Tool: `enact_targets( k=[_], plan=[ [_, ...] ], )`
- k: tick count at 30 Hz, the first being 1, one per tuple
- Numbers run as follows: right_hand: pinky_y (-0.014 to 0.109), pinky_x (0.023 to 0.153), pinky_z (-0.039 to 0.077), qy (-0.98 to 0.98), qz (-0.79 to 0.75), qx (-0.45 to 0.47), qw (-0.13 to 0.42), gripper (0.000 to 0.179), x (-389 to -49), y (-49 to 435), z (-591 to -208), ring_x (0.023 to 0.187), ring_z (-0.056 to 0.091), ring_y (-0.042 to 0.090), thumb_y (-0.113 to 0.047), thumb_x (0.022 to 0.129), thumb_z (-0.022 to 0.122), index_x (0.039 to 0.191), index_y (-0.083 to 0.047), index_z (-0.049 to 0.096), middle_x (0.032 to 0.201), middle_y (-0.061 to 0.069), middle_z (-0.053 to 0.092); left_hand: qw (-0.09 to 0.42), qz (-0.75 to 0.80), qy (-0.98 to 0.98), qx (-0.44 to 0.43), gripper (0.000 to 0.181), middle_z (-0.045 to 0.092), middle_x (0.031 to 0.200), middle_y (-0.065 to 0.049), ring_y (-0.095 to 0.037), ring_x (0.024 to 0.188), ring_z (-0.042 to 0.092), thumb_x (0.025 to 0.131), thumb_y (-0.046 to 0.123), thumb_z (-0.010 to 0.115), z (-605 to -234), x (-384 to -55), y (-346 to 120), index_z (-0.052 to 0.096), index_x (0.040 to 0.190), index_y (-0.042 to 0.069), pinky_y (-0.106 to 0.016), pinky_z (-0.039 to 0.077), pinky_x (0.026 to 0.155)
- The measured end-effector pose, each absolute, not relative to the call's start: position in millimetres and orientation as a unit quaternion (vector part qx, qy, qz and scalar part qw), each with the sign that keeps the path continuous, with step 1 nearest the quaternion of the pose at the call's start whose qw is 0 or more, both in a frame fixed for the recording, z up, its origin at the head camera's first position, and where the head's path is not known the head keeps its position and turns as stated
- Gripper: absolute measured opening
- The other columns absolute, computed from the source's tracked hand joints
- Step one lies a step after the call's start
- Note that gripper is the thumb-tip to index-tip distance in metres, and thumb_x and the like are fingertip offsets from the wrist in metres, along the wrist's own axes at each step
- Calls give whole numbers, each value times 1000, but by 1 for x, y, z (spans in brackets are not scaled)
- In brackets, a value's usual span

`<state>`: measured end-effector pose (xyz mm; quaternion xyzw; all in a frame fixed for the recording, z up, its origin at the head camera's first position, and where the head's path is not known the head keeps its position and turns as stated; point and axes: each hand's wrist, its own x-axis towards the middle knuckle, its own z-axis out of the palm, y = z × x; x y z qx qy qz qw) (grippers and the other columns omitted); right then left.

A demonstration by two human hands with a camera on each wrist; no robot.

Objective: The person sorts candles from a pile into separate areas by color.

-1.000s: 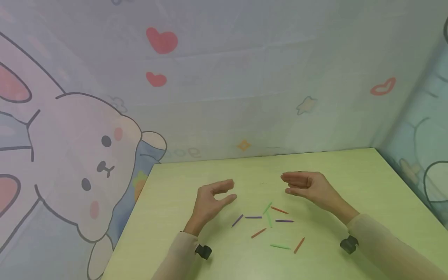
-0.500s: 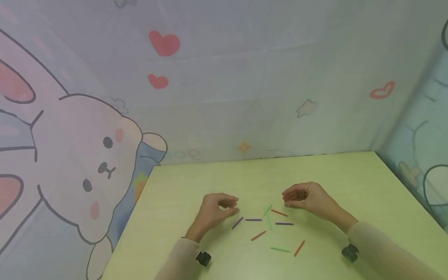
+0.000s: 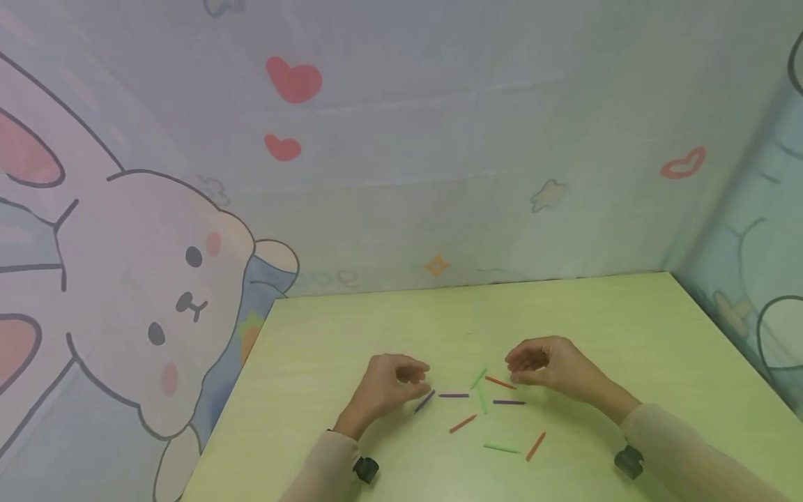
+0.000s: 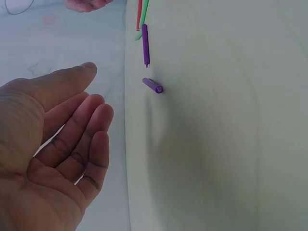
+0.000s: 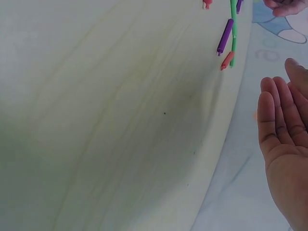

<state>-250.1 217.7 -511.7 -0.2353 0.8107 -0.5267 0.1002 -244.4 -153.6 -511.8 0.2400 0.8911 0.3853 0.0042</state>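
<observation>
Several thin crayon-like sticks lie scattered on the table between my hands, in purple, green and orange-red. My left hand (image 3: 390, 383) hovers with loosely bent fingers and holds nothing; its thumb is nearest a slanted purple stick (image 3: 424, 401). A second purple stick (image 3: 454, 395) lies just right of that one. My right hand (image 3: 555, 361), also holding nothing, is above the table beside an orange-red stick (image 3: 500, 383). Two green sticks lie close together in the middle, the upper one (image 3: 479, 378) slanted. In the left wrist view the purple stick (image 4: 153, 85) lies apart from the fingers.
Nearer the front lie a green stick (image 3: 502, 448) and two orange-red sticks, one (image 3: 536, 446) to the right. The pale yellow-green table (image 3: 351, 314) ends at a patterned cloth backdrop (image 3: 401, 174). A dark wrist camera (image 3: 366, 469) sits at the left sleeve.
Both hands have come down toward the table and closer to the sticks, their fingers bending more. The sticks keep their places relative to one another.
</observation>
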Motion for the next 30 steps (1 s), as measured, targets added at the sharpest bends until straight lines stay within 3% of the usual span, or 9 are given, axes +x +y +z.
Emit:
enact_targets(
  k=[17, 30],
  plan=[
    [29, 80, 60, 819, -508, -254, 83, 29, -247, 217, -518, 93, 73, 19, -14, 87, 84, 113, -6, 74, 105, 11, 76, 41, 327, 907, 262, 25, 77, 93, 6, -4, 79, 68, 81, 18, 90, -531, -243, -150, 81, 104, 13, -20, 55, 73],
    [28, 78, 59, 842, -469, -251, 84, 28, -242, 217, -522, 90, 71, 15, -21, 86, 86, 110, -10, 75, 100, 2, 76, 46, 299, 917, 261, 9, 75, 83, 10, 3, 71, 63, 84, 14, 87, -529, -241, -145, 83, 93, 14, -17, 54, 69]
  ],
)
